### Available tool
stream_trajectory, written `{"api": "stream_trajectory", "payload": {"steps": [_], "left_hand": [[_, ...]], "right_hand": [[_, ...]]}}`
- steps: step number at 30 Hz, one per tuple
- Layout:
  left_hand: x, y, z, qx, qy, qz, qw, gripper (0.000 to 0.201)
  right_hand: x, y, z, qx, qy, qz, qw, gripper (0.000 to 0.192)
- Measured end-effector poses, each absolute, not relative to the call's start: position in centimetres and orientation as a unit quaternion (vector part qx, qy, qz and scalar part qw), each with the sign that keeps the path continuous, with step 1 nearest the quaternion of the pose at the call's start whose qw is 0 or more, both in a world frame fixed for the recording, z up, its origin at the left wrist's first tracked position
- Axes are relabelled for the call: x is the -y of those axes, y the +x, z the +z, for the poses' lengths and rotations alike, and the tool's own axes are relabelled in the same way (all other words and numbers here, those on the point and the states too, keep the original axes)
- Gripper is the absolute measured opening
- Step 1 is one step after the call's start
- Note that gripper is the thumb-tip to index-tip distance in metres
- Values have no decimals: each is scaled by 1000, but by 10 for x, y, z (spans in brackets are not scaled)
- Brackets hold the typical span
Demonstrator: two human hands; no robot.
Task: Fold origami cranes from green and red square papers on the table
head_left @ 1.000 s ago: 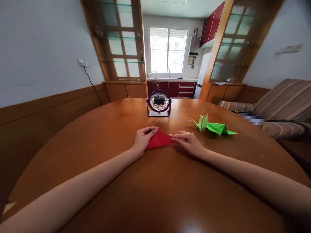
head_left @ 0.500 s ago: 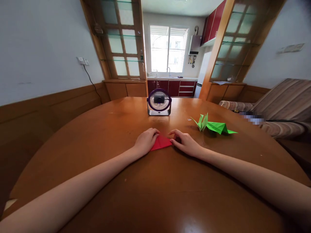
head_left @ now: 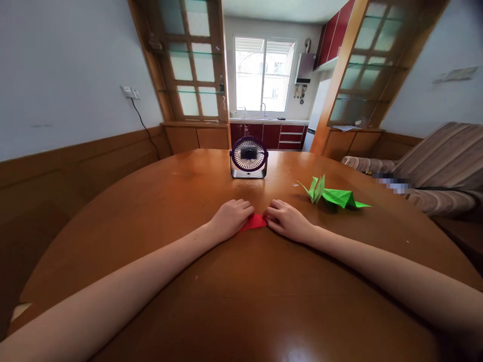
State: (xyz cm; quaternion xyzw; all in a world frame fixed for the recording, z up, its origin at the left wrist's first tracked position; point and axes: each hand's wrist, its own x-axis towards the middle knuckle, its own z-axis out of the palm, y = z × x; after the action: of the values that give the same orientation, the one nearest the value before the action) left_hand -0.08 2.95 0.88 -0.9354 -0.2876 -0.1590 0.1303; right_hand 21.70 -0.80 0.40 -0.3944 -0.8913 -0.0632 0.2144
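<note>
A folded piece of red paper [head_left: 255, 221] lies on the wooden table between my two hands. My left hand [head_left: 233, 217] rests on its left part with the fingers curled and closed over the paper. At the right end, my right hand [head_left: 287, 219] is closed, with thumb and fingers gripping the paper's corner. The hands cover both ends, so the full outline of the fold is hidden. Off to the right of my right hand sits a green origami figure [head_left: 341, 197], with pointed upright parts at its left and a long tail.
A small purple desk fan [head_left: 249, 155] stands beyond my hands on the brown table [head_left: 241, 311]. A striped armchair [head_left: 441, 156] is at the right. Behind the table are wooden cabinets [head_left: 181, 138] and a kitchen with a window [head_left: 260, 75].
My left hand has slid a little right and covers more of the red paper. My right hand's fingers, apart before, have come down and closed at the paper's right end.
</note>
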Motion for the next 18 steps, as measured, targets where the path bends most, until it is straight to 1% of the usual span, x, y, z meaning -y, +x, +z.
{"api": "stream_trajectory", "payload": {"steps": [5,9,13,18], "left_hand": [[-31,-7,6,238,-948,-152,145,29],[-30,-11,6,233,-951,-152,134,32],[-31,-12,6,232,-954,-150,120,33],[-34,-13,4,220,-956,-156,116,34]], "right_hand": [[6,219,0,893,-385,-70,224,12],[7,222,-1,917,-313,-120,217,25],[10,223,3,953,-218,-131,167,35],[11,221,9,963,-184,-166,106,38]]}}
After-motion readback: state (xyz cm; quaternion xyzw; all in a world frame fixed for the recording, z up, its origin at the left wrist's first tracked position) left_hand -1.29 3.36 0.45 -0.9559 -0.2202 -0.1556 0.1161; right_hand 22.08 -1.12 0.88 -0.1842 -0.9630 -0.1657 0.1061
